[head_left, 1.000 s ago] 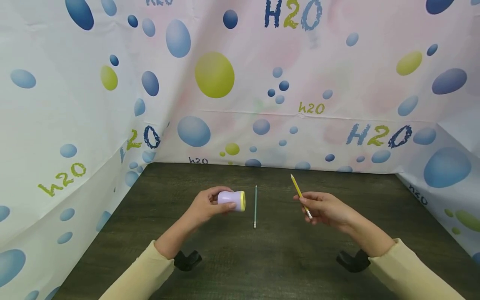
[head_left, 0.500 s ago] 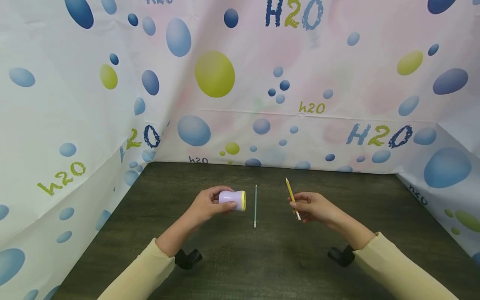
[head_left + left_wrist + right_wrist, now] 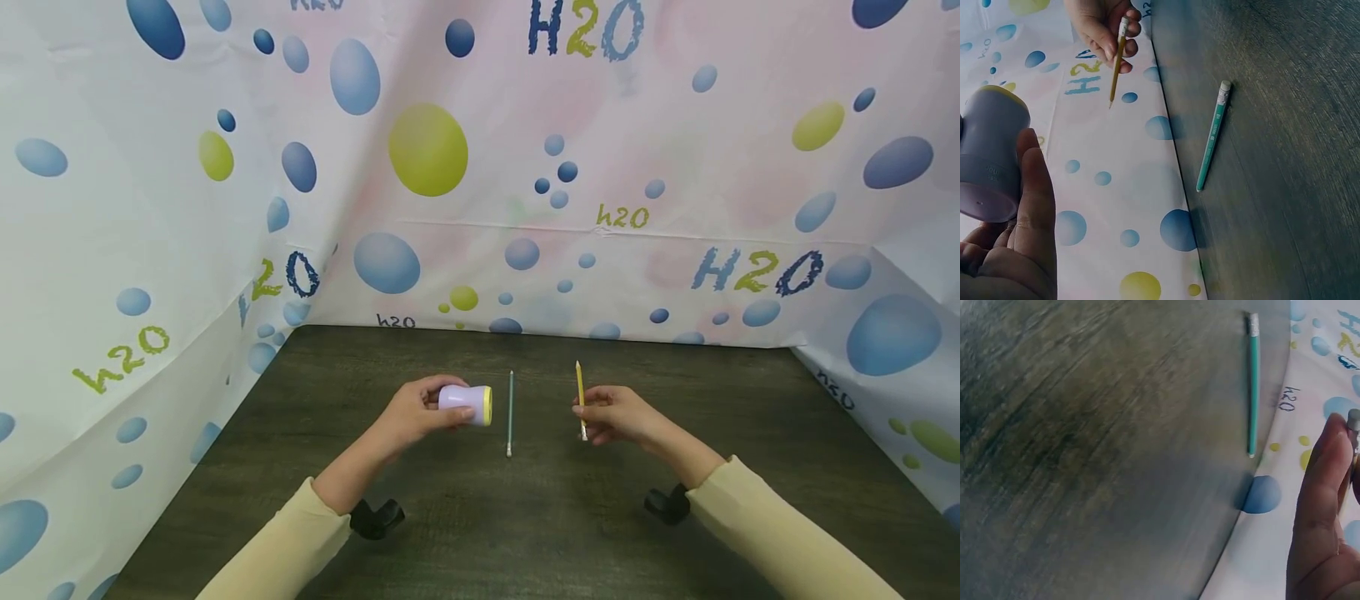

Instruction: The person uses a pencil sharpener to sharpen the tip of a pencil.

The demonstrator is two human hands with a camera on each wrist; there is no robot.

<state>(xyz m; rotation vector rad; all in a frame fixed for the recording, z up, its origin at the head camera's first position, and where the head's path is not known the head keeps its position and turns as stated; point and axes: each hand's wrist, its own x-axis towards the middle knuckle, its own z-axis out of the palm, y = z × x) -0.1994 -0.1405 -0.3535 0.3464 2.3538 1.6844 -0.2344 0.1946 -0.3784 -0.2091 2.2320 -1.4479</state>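
So the biggest thing here is the white backdrop [image 3: 487, 200] with blue and lime bubbles and "H2O" lettering, filling the top and both sides of the head view. Below it sits a dark wood-look tabletop [image 3: 555, 517] across the lower middle. Two pale yellow sleeves [image 3: 281, 546] come in from the bottom corners. Left hand [image 3: 408, 412], a bit left of center, has its fingers curled around a lilac container [image 3: 468, 397], yellow end facing frame right. Right hand [image 3: 624, 414], right of center, has its fingers pinching a yellow pencil [image 3: 1116, 69] near the eraser, tip toward the top of the head view. Between the hands, mid-frame, a green pencil [image 3: 1212, 139] lies on the tabletop, touching neither, eraser toward the bottom.
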